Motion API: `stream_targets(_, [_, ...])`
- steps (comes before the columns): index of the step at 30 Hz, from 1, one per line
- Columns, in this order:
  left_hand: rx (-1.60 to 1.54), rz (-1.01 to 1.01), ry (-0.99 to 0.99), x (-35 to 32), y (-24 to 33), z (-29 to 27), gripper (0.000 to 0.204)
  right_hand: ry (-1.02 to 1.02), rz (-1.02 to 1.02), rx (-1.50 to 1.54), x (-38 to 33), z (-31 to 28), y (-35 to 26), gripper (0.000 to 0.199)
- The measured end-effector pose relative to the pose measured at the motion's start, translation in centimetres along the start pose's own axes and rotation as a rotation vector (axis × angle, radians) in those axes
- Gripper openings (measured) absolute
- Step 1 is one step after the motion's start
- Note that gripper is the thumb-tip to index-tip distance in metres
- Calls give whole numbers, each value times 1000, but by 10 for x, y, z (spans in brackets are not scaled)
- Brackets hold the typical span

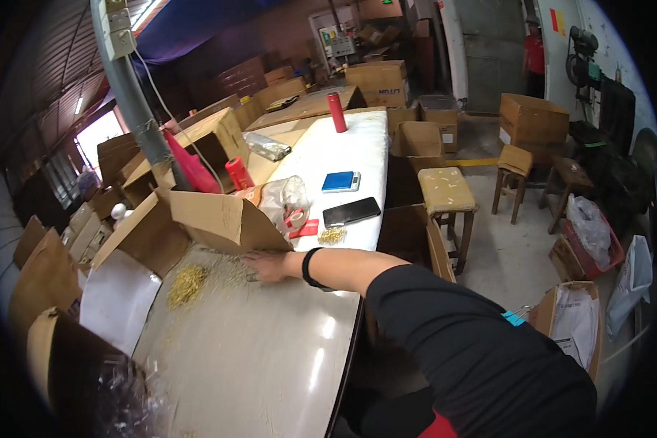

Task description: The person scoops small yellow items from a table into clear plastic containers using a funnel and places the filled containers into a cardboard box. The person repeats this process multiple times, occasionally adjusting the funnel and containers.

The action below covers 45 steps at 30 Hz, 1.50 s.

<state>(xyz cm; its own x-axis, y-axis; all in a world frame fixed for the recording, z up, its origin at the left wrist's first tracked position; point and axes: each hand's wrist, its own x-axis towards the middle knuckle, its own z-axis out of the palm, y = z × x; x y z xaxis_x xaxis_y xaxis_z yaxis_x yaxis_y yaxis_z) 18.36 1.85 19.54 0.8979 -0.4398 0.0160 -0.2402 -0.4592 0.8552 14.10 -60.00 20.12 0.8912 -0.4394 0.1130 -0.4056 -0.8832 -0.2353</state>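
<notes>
My right hand [269,266], with a black band on the wrist, reaches across from the right and lies low on the smooth grey tabletop [259,343]. Its fingers stretch left and lie among scattered small golden pieces [226,269]. A small greyish thing [252,277] shows beside the thumb; I cannot make out what it is. Left of the hand sits a heap of small golden pieces [187,285]. Just behind the fingers stands an open cardboard flap [226,217]. My left hand is out of view.
Beyond my arm, a white-covered surface [347,157] holds a blue-topped scale [341,182], a black phone [351,212], a small golden pile [332,235] and red bottles [336,113]. Cardboard boxes line the left. Stools [447,191] and a red basket [595,244] stand right.
</notes>
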Motion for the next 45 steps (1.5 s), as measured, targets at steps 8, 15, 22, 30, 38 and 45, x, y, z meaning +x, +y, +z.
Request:
stream_targets(8, [97, 6, -15, 23, -8, -17, 36, -13, -12, 3, 51, 43, 1, 66])
stream_targets(15, [-111, -149, 485, -12, 21, -57, 18, -111, -365, 0, 21, 65, -132, 69])
stream_targets(22, [-241, -90, 460, -6, 3, -87, 17, -238, -468, 17, -81, 59, -229, 69])
stream_targets(30, [647, 153, 399, 67, -28, -48, 35, -226, -446, 35, -135, 57, -254, 71])
stream_targets(38, [567, 22, 404, 102, -27, -49, 54, 15, -398, 330, -156, 37, -269, 53])
stream_targets(45, [-305, 59, 257, 30, 33, 17, 50, -152, -158, 1408, -204, 37, -338, 31])
